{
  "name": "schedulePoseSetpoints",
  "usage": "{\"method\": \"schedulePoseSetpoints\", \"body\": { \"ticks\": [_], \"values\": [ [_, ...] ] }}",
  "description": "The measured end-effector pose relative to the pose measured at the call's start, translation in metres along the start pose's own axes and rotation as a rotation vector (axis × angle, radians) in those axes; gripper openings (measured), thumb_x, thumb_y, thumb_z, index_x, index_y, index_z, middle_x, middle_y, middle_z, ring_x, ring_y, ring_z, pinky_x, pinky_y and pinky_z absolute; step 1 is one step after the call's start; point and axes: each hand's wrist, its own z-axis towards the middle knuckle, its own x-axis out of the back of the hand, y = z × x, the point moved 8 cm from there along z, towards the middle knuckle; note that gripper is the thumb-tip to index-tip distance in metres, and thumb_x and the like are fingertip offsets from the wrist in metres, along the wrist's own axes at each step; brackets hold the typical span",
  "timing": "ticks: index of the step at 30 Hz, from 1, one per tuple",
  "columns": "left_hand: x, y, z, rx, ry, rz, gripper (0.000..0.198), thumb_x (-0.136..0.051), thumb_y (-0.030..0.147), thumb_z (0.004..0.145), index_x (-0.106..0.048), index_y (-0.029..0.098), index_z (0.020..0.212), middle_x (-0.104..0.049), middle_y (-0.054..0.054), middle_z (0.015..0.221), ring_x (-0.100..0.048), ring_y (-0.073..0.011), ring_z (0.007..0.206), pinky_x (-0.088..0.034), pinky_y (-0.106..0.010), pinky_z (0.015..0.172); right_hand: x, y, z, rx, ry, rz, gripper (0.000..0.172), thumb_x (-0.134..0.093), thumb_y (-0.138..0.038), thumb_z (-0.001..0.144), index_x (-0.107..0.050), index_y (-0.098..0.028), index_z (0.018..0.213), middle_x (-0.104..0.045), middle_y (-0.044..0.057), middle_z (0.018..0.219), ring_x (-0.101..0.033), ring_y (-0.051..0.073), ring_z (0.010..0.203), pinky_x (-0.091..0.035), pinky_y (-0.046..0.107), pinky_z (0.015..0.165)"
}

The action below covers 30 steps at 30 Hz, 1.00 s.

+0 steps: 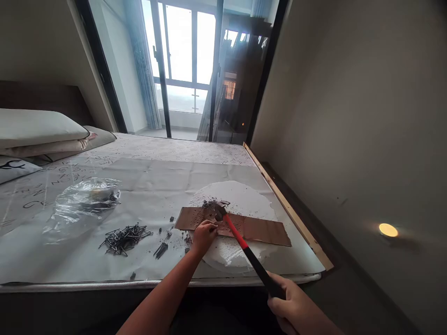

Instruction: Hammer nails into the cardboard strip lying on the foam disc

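Observation:
My right hand (283, 298) grips the black end of a claw hammer's handle, and the red shaft runs up to the dark hammer head (219, 211). That head sits just above a long brown cardboard strip (251, 228), which lies across a round white foam board (240, 197). My left hand (205, 235) rests on the strip close to the head, fingers curled down. Whatever lies under those fingers is hidden. Dark specks and small holes mark the strip around the head. A loose heap of black nails (125, 238) lies to the left of my left hand.
A smaller bunch of nails (161, 250) lies near the foam. A crumpled clear plastic bag (84, 204) lies to the left on the paper sheet (146, 179) covering a lettered mattress (174, 151). Pillows (38, 128) stand at the left, a wooden strip (289, 209) at the right edge.

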Motion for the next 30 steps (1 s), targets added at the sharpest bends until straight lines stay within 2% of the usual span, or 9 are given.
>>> {"method": "schedulePoseSetpoints", "body": {
  "ticks": [4,9,14,19,22,25,28,30],
  "values": [
    [0.005,-0.002,0.003,0.021,0.007,-0.094,0.021,-0.052,0.013,0.069,-0.069,0.018,0.080,-0.065,-0.004,0.083,-0.059,-0.0152,0.076,-0.046,-0.025,0.067,0.001,0.008,-0.002,-0.034,0.006,0.018,0.078,-0.041,-0.021,0.060,-0.030,-0.005,0.136,-0.030,-0.014,0.037,-0.024,0.005,0.027,-0.019,0.015,0.027],
    [0.008,-0.019,0.006,0.189,0.048,-0.272,0.030,-0.048,0.014,0.066,-0.066,0.016,0.089,-0.067,-0.006,0.086,-0.061,-0.0162,0.076,-0.048,-0.025,0.063,0.003,0.007,-0.004,-0.035,0.044,0.007,0.077,-0.042,-0.023,0.062,-0.030,-0.005,0.135,-0.032,-0.013,0.038,-0.025,0.005,0.028,-0.020,0.015,0.028],
    [0.001,-0.033,0.004,0.355,0.065,-0.493,0.032,-0.042,0.021,0.067,-0.063,0.014,0.090,-0.066,-0.005,0.077,-0.058,-0.0121,0.056,-0.043,-0.020,0.046,0.000,0.024,0.013,-0.057,0.043,-0.025,0.080,-0.041,-0.022,0.055,-0.035,-0.003,0.133,-0.029,-0.014,0.033,-0.024,0.006,0.025,-0.019,0.016,0.026],
    [0.003,-0.035,0.003,0.413,0.083,-0.569,0.032,-0.042,0.022,0.065,-0.061,0.014,0.089,-0.063,-0.004,0.076,-0.050,-0.0070,0.044,-0.037,-0.018,0.039,0.001,0.026,0.013,-0.026,0.037,0.001,0.080,-0.042,-0.024,0.059,-0.029,-0.005,0.136,-0.027,-0.014,0.033,-0.023,0.007,0.026,-0.020,0.015,0.026],
    [0.003,-0.033,0.003,0.421,0.091,-0.632,0.029,-0.042,0.022,0.064,-0.059,0.012,0.085,-0.061,-0.004,0.073,-0.049,-0.0072,0.046,-0.040,-0.019,0.041,0.001,0.024,0.008,-0.037,0.054,0.012,0.079,-0.045,-0.025,0.061,-0.030,-0.007,0.136,-0.028,-0.014,0.034,-0.023,0.006,0.026,-0.020,0.015,0.029],
    [0.011,-0.025,0.001,0.395,0.129,-0.639,0.027,-0.041,0.024,0.066,-0.057,0.013,0.084,-0.060,-0.005,0.074,-0.052,-0.0090,0.051,-0.043,-0.020,0.045,-0.004,0.026,0.007,-0.029,0.024,0.032,0.072,-0.047,-0.021,0.062,-0.039,-0.011,0.133,-0.036,-0.011,0.038,-0.026,0.005,0.028,-0.021,0.016,0.033],
    [0.033,-0.007,-0.002,0.261,0.135,-0.537,0.027,-0.040,0.026,0.072,-0.058,0.015,0.088,-0.061,-0.004,0.075,-0.054,-0.0107,0.056,-0.046,-0.022,0.050,-0.004,0.026,0.006,0.056,-0.004,0.047,0.061,-0.053,-0.022,0.062,-0.052,-0.017,0.123,-0.047,-0.005,0.049,-0.038,0.008,0.037,-0.033,0.020,0.041],
    [0.057,0.000,-0.007,0.141,0.156,-0.408,0.025,-0.041,0.025,0.074,-0.059,0.017,0.089,-0.061,-0.004,0.076,-0.055,-0.0119,0.062,-0.046,-0.023,0.056,0.004,0.028,0.000,0.134,0.038,0.044,0.050,-0.058,-0.029,0.064,-0.060,-0.020,0.113,-0.052,-0.001,0.055,-0.050,0.015,0.049,-0.043,0.027,0.053]
  ]
}}
